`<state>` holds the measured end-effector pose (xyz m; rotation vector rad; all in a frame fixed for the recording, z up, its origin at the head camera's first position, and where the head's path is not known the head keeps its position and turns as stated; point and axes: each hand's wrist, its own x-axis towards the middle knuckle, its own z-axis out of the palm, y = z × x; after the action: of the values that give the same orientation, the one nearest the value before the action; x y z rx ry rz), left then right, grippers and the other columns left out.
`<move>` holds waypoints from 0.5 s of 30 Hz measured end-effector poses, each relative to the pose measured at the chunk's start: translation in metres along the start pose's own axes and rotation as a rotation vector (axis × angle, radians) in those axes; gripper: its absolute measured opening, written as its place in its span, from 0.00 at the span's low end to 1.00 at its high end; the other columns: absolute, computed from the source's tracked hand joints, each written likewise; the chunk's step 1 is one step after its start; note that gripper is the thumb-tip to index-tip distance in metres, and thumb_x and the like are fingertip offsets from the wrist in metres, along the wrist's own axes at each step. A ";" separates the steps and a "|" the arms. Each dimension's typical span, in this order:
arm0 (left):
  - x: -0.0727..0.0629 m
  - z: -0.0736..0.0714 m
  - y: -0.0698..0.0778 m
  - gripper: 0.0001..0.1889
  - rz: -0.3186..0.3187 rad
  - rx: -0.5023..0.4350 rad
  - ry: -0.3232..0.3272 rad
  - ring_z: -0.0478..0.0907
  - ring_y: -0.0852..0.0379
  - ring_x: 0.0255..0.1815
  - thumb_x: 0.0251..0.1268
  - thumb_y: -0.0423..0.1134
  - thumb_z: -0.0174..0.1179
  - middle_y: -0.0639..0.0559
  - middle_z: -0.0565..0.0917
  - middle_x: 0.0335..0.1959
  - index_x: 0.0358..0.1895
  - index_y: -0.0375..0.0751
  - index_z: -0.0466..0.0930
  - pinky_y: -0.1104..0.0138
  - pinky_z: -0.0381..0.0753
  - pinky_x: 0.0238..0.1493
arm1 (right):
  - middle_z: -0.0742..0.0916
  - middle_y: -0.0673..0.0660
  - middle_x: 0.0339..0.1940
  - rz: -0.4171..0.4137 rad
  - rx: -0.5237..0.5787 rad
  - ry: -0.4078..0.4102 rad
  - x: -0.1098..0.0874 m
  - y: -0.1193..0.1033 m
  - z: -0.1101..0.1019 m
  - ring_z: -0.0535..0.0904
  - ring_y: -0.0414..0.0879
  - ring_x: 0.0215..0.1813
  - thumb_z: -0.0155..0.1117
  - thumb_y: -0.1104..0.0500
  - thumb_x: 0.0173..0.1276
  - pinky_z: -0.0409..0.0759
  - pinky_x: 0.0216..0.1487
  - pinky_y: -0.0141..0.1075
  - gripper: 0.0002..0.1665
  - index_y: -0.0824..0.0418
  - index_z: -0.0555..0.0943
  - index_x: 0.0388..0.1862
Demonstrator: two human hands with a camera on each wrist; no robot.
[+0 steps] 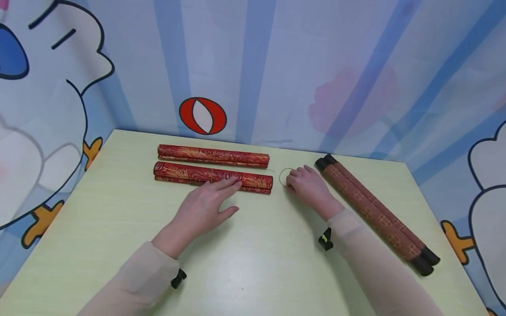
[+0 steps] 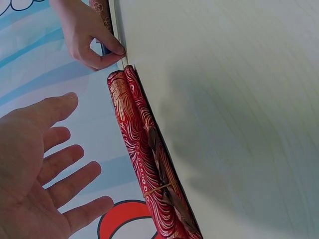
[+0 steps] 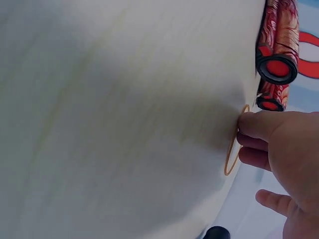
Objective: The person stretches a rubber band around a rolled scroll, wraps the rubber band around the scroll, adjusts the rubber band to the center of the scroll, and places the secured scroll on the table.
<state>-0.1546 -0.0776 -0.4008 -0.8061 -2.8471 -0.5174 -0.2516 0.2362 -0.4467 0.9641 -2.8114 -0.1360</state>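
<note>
A red and gold rolled-up scroll (image 1: 182, 172) lies across the table, and my left hand (image 1: 202, 204) is over its right half with the fingers extended. In the left wrist view a thin rubber band (image 2: 158, 189) circles the rolled scroll, with a dark ribbon along it. Just off the scroll's right end, my right hand (image 1: 310, 188) pinches a loose yellowish rubber band (image 3: 227, 167) between thumb and fingers, close over the table. Behind the first lies a second red scroll (image 1: 213, 156), roughly parallel to it.
A brown patterned scroll (image 1: 367, 210) with black ends lies slanted on the right side of the table (image 1: 253, 272). Behind the table hangs a blue and white cartoon-printed backdrop (image 1: 276, 79), which also covers both sides.
</note>
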 end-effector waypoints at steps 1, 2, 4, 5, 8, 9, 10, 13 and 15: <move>0.000 0.000 0.001 0.34 0.000 0.001 -0.003 0.80 0.43 0.71 0.68 0.49 0.75 0.43 0.79 0.74 0.75 0.43 0.78 0.44 0.78 0.71 | 0.89 0.57 0.40 -0.009 -0.022 -0.014 0.001 0.000 -0.001 0.86 0.56 0.50 0.71 0.63 0.74 0.77 0.73 0.59 0.05 0.60 0.86 0.35; 0.000 0.001 0.001 0.34 0.001 0.001 -0.006 0.80 0.44 0.71 0.68 0.49 0.75 0.43 0.79 0.74 0.75 0.43 0.78 0.44 0.77 0.72 | 0.89 0.57 0.41 -0.019 -0.045 -0.029 0.001 -0.001 -0.002 0.86 0.56 0.51 0.69 0.63 0.75 0.76 0.73 0.59 0.05 0.60 0.86 0.36; 0.000 0.001 0.002 0.34 0.001 0.000 -0.013 0.79 0.44 0.72 0.69 0.49 0.75 0.43 0.79 0.74 0.75 0.43 0.78 0.44 0.77 0.72 | 0.89 0.57 0.43 -0.042 -0.087 -0.053 0.002 -0.002 -0.004 0.85 0.56 0.52 0.67 0.64 0.76 0.75 0.74 0.60 0.05 0.61 0.86 0.37; 0.000 0.001 0.002 0.34 0.002 0.001 -0.016 0.79 0.44 0.72 0.69 0.49 0.75 0.43 0.78 0.75 0.75 0.43 0.78 0.43 0.76 0.72 | 0.89 0.58 0.43 -0.055 -0.108 -0.062 0.003 -0.002 -0.005 0.85 0.56 0.53 0.65 0.64 0.77 0.75 0.74 0.60 0.06 0.62 0.86 0.38; 0.000 0.002 0.003 0.34 0.004 0.003 -0.017 0.79 0.45 0.73 0.69 0.49 0.74 0.43 0.78 0.75 0.75 0.43 0.78 0.43 0.76 0.73 | 0.89 0.59 0.45 -0.079 -0.144 -0.080 0.005 -0.003 -0.007 0.85 0.57 0.54 0.64 0.63 0.78 0.75 0.74 0.60 0.06 0.63 0.86 0.42; 0.000 0.002 0.003 0.34 0.004 0.005 -0.017 0.79 0.45 0.73 0.69 0.49 0.74 0.43 0.78 0.75 0.75 0.43 0.78 0.43 0.76 0.73 | 0.89 0.59 0.46 -0.084 -0.149 -0.086 0.006 -0.003 -0.007 0.85 0.57 0.55 0.64 0.63 0.78 0.75 0.74 0.60 0.06 0.64 0.87 0.43; 0.000 0.002 0.004 0.34 0.004 0.008 -0.015 0.79 0.45 0.73 0.69 0.49 0.75 0.43 0.78 0.75 0.75 0.43 0.78 0.42 0.75 0.73 | 0.89 0.60 0.46 -0.088 -0.156 -0.091 0.006 -0.003 -0.007 0.85 0.58 0.55 0.64 0.62 0.78 0.75 0.74 0.60 0.07 0.64 0.87 0.44; 0.000 0.002 0.004 0.34 0.008 0.011 -0.009 0.79 0.45 0.72 0.69 0.49 0.75 0.43 0.78 0.75 0.75 0.43 0.78 0.42 0.75 0.73 | 0.89 0.60 0.47 -0.079 -0.160 -0.111 0.007 -0.002 -0.007 0.85 0.58 0.56 0.66 0.60 0.78 0.74 0.75 0.61 0.08 0.65 0.87 0.45; -0.001 0.002 0.003 0.34 0.010 0.015 -0.002 0.79 0.45 0.72 0.69 0.49 0.75 0.43 0.79 0.74 0.75 0.43 0.78 0.42 0.75 0.73 | 0.89 0.60 0.46 -0.066 -0.155 -0.112 0.007 -0.002 -0.006 0.85 0.58 0.55 0.67 0.60 0.77 0.74 0.75 0.61 0.08 0.64 0.86 0.43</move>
<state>-0.1524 -0.0743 -0.4022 -0.8189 -2.8441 -0.4941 -0.2549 0.2303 -0.4397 1.0426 -2.8178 -0.4224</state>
